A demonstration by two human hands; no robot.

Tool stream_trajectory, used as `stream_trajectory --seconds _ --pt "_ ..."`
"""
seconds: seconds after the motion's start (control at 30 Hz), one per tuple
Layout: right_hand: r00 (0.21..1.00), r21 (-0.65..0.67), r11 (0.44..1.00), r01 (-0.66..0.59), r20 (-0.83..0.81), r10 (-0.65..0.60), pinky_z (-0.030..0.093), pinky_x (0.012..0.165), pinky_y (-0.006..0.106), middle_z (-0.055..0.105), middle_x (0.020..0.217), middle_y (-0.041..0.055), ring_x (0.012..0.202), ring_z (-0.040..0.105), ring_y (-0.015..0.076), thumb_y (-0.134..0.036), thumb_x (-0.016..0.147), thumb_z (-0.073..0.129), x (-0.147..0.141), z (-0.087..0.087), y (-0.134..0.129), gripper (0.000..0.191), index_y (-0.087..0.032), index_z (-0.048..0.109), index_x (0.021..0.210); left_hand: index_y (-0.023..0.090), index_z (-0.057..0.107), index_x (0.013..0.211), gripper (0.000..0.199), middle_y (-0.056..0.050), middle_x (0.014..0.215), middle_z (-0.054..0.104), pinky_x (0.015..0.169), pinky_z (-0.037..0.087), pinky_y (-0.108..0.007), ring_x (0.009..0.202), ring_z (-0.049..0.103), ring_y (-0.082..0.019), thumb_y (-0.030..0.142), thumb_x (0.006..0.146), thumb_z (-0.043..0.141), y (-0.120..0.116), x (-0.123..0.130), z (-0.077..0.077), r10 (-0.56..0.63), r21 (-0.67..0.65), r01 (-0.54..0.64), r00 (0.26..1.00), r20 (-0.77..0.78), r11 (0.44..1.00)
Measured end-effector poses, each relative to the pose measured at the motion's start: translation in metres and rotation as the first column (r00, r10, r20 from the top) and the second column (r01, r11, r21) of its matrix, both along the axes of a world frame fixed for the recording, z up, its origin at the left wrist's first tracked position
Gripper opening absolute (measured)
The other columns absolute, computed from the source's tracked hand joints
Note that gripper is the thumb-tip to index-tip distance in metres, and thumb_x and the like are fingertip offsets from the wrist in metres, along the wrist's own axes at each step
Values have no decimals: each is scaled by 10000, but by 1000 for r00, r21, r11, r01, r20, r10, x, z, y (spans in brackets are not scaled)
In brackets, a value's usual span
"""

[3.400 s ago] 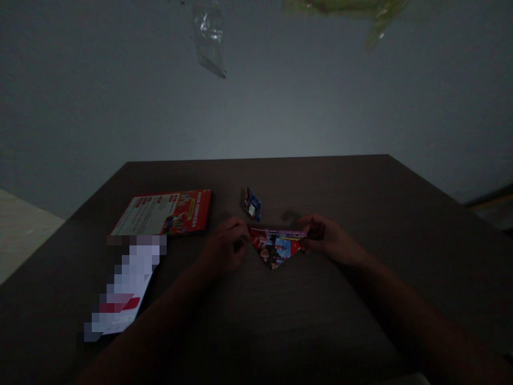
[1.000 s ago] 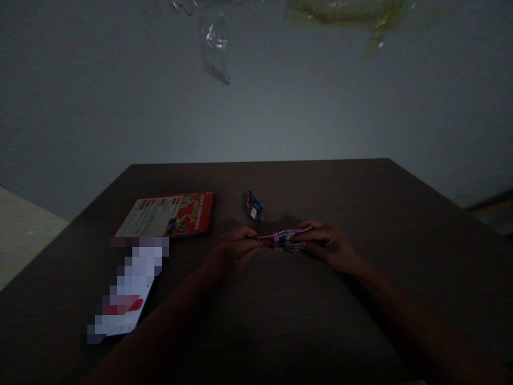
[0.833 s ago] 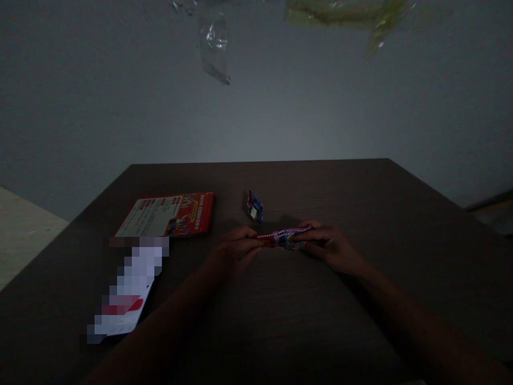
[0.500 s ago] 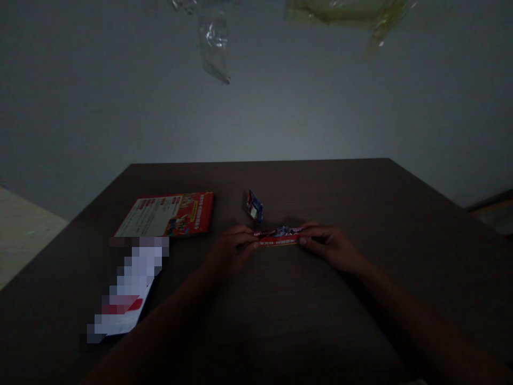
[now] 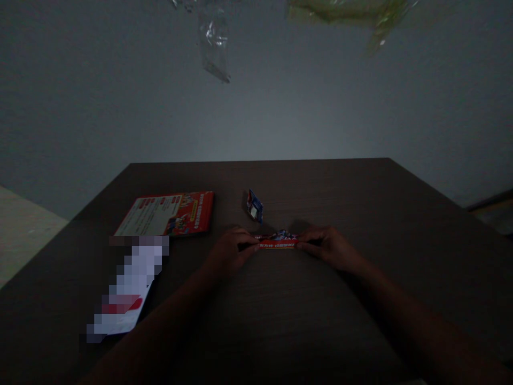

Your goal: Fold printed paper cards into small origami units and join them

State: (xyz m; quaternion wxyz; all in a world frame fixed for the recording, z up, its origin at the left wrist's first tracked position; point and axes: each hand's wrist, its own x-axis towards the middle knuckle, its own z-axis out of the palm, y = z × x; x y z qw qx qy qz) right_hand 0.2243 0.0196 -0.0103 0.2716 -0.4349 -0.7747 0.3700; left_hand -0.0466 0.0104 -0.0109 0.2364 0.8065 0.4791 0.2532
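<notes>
A red printed strip with white lettering and a dark picture along its upper part lies between my hands, near the middle of the table. It looks like folded card or paper; the dim light hides its exact kind. My left hand pinches its left end between thumb and fingers. At the right end my right hand grips it the same way. Just beyond the strip stands a small folded blue and red piece, touched by neither hand.
On the left of the dark wooden table lies a flat red and white printed box or booklet. Nearer me is a white item, partly blurred out. Behind the table rises a grey wall with tape stuck on it.
The strip's upper part has tilted or folded down, so less of its picture shows. Both hands keep their hold and have shifted only slightly.
</notes>
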Motion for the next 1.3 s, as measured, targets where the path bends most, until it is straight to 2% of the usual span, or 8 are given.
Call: stream_trajectory --seconds 0.13,0.3,0.37,0.47,0.6,1.03,1.2,1.3 --pt "998 -55 997 62 30 -61 504 710 316 722 849 40 774 658 187 -289 791 628 -1 0 0 135 -193 713 834 191 670 921 165 -20 833 662 661 449 -265 756 596 -158 258 774 633 -2 1 1 84 -81 -81 996 32 993" --pt "991 -68 990 123 61 -119 480 653 289 695 793 21 735 632 174 -298 769 639 0 -2 0 124 -189 685 806 175 556 1017 312 25 736 634 585 431 -230 649 564 -125 236 727 655 -5 5 5 155 -138 -139 982 112 981" --pt "990 -42 990 136 48 -134 475 654 286 675 785 16 736 621 170 -299 752 653 1 -4 1 126 -188 668 808 176 561 1061 351 22 747 637 586 434 -228 653 568 -124 231 727 650 -5 5 6 163 -139 -148 981 104 979" --pt "987 -23 987 158 7 -158 478 670 291 655 796 21 747 613 171 -288 725 676 1 -5 2 163 -185 638 845 174 631 1010 286 -3 777 654 580 438 -234 670 580 -137 250 734 644 -4 5 7 154 -143 -146 987 50 979" --pt "983 -49 981 186 15 -186 480 642 296 655 783 33 723 611 178 -274 713 684 0 -3 2 216 -184 633 902 177 683 883 165 -23 796 682 613 451 -254 700 595 -155 265 760 618 -3 4 6 125 -95 -125 992 1 988" --pt "992 -79 992 102 81 -96 488 660 303 695 828 42 750 634 185 -289 766 632 -1 -1 0 158 -177 673 869 181 677 805 126 -31 777 670 657 431 -291 721 593 -174 246 790 570 -4 6 6 122 24 -119 982 -143 993" --pt "994 -150 985 80 79 -69 438 534 240 652 712 3 625 593 140 -289 721 682 -4 0 -2 223 -177 660 912 167 665 832 141 -48 828 653 726 424 -331 784 583 -189 213 816 533 -4 6 4 96 58 -87 981 -170 995" --pt "993 -138 989 61 110 -46 406 493 225 623 673 -13 578 564 124 -310 707 703 -5 2 -3 304 -185 646 978 176 665 878 161 -54 867 641 737 419 -330 822 570 -193 200 825 515 -3 7 1 87 105 -67 976 -200 992"
